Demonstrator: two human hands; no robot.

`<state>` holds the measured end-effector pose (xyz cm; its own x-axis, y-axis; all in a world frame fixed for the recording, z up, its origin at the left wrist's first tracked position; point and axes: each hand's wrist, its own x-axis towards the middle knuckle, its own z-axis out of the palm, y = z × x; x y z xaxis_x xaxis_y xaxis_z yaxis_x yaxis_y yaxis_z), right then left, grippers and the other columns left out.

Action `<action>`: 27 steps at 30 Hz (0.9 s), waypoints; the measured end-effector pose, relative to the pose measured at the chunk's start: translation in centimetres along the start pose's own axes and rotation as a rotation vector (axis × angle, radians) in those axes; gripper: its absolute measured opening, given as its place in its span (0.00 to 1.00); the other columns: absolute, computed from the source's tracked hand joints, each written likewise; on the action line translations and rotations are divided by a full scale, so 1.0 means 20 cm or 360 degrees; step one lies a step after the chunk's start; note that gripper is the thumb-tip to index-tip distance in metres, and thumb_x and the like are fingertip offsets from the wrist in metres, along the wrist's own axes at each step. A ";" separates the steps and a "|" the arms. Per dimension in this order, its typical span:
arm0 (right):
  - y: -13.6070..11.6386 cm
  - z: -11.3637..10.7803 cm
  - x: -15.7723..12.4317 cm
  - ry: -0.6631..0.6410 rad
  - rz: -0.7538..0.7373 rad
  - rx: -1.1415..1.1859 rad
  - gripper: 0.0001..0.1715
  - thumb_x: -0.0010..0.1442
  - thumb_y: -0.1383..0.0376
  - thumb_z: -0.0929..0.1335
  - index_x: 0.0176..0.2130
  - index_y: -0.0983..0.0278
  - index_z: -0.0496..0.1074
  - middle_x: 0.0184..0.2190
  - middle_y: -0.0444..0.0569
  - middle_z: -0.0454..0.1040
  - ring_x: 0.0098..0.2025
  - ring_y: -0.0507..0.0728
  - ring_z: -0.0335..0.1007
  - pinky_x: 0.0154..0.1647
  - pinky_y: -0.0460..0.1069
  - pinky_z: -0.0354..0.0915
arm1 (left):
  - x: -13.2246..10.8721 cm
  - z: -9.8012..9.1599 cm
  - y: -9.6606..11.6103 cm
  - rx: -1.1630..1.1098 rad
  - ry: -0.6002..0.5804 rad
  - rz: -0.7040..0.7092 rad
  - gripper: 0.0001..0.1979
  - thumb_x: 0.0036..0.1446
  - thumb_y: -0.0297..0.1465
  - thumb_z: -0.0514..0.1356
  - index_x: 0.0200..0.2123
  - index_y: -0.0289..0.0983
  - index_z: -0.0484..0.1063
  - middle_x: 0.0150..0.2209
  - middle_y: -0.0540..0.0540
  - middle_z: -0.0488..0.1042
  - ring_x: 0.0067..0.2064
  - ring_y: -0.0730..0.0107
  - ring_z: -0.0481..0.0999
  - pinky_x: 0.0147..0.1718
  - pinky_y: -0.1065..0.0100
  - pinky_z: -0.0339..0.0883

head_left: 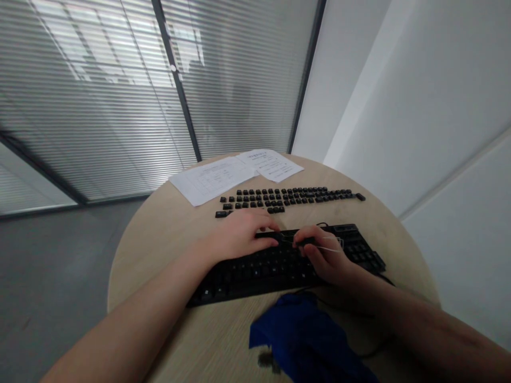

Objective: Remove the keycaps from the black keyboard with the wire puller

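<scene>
Keyboard [247, 276]'s under my left hand [243, 234] (can't tell its grip) and right hand [321, 250] pinching a wire tool [306, 241], long axis toward the table [159, 239]'s right edge.

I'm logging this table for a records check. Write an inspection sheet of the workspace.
Surface: round pale table
Job's things: keyboard, flat on the table; keycaps in rows beyond it; wire tool over it
Clutter: papers towards the far edge; crumpled blue cloth on the near side; dark thing beside it, unclear what
Hands: right hand holds the wire tool; left hand at the keyboard, by the tool's tip, grip unclear
Cables: black cable beside keyboard's right end
Surroundings: blinds, white wall, grey floor
</scene>
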<state>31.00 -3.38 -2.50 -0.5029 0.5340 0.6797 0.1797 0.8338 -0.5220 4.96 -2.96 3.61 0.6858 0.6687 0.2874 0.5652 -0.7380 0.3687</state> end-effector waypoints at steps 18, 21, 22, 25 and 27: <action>-0.02 0.01 0.04 -0.0177 -0.0168 -0.0254 0.14 0.76 0.56 0.60 0.44 0.60 0.70 0.33 0.47 0.80 0.30 0.54 0.77 0.32 0.47 0.67 | 0.01 0.05 0.04 -0.0056 -0.0013 -0.0131 0.06 0.59 0.28 0.64 0.40 0.40 0.79 0.35 0.50 0.80 0.37 0.68 0.78 0.38 0.67 0.67; -0.02 0.01 0.04 -0.0166 -0.0155 -0.0298 0.16 0.76 0.57 0.59 0.43 0.61 0.71 0.34 0.49 0.81 0.30 0.55 0.77 0.33 0.48 0.67 | 0.02 0.05 0.04 -0.0074 0.0007 -0.0216 0.05 0.59 0.30 0.64 0.39 0.41 0.79 0.35 0.51 0.81 0.36 0.68 0.77 0.38 0.67 0.67; -0.03 0.01 0.05 -0.0160 -0.0159 -0.0312 0.17 0.76 0.57 0.59 0.43 0.61 0.72 0.34 0.49 0.81 0.30 0.55 0.77 0.33 0.48 0.66 | 0.02 0.05 0.04 -0.0086 0.0017 -0.0241 0.05 0.58 0.30 0.64 0.38 0.41 0.79 0.35 0.51 0.80 0.35 0.69 0.77 0.37 0.67 0.67; -0.04 0.01 0.05 -0.0170 -0.0111 -0.0371 0.17 0.76 0.58 0.60 0.43 0.62 0.73 0.34 0.50 0.82 0.31 0.56 0.77 0.33 0.49 0.66 | 0.00 0.04 0.04 -0.0143 0.0041 -0.0299 0.06 0.58 0.30 0.64 0.38 0.40 0.79 0.34 0.51 0.79 0.32 0.71 0.75 0.35 0.68 0.67; -0.03 -0.02 0.06 -0.0167 -0.0048 -0.0409 0.16 0.75 0.58 0.61 0.41 0.61 0.74 0.34 0.50 0.82 0.31 0.57 0.77 0.34 0.50 0.66 | 0.00 0.02 0.03 -0.0176 0.0068 -0.0338 0.06 0.57 0.31 0.63 0.38 0.40 0.79 0.34 0.50 0.79 0.32 0.71 0.74 0.34 0.69 0.67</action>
<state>30.54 -3.27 -1.15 -0.5934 0.5022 0.6290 0.3654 0.8644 -0.3454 5.42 -3.40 3.48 0.5354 0.8129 0.2294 0.6394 -0.5675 0.5187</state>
